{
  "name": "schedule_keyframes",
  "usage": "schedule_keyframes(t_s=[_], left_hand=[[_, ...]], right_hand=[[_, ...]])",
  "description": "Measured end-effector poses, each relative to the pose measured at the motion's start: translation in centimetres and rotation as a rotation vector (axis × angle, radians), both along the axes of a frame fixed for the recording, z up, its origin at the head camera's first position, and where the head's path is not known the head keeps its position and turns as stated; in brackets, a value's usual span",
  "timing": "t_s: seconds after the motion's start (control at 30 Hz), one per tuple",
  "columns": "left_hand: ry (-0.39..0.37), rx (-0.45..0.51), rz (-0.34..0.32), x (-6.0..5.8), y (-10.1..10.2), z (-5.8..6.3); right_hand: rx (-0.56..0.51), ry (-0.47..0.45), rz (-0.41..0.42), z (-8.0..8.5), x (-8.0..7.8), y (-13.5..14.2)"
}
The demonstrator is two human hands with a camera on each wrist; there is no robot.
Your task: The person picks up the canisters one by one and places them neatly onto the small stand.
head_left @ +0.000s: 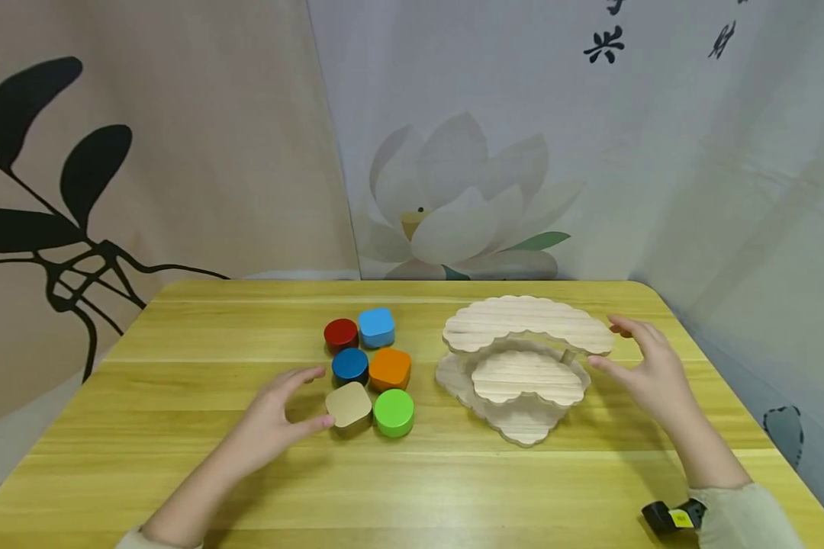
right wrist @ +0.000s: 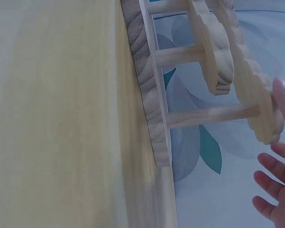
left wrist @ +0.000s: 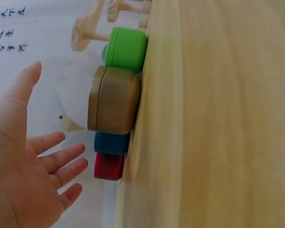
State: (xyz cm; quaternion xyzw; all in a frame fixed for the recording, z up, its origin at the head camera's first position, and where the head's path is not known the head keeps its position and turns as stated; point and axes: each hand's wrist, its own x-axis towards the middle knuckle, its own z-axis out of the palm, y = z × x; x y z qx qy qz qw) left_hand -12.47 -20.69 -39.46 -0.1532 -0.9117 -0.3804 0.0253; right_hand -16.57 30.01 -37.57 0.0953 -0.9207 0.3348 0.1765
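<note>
My left hand (head_left: 271, 423) is beside a gold rounded-square tin (head_left: 349, 406), fingers and thumb spread. In the left wrist view the hand is apart from that tin, with nothing in the palm. Close around the gold tin are a green round tin (head_left: 394, 413), a dark blue round tin (head_left: 350, 366) and an orange tin (head_left: 390, 369). My right hand (head_left: 648, 370) is at the right end of a pale wooden tiered stand (head_left: 527, 324) with scalloped boards on pegs. Its thumb is very near the top board (right wrist: 256, 107); whether they touch I cannot tell.
Behind the nearer tins sit a dark red round tin (head_left: 341, 335) and a light blue square tin (head_left: 377, 327). A black device with a yellow label (head_left: 680, 518) is by the right sleeve. A printed curtain (head_left: 247, 137) hangs behind the wooden table (head_left: 494, 496).
</note>
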Motion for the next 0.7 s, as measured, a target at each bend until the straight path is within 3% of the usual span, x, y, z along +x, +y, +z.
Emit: schedule_keyframes(t_s=[0.3, 0.7], left_hand=[[-0.064, -0.005, 0.01, 0.1, 0.2, -0.9], [-0.069, 0.012, -0.005, -0.1, 0.7, -2.0]], right_hand=[[0.026, -0.044, -0.017, 0.5, -0.3, -0.4], [0.046, -0.041, -0.015, 0.6, -0.2, -0.5]])
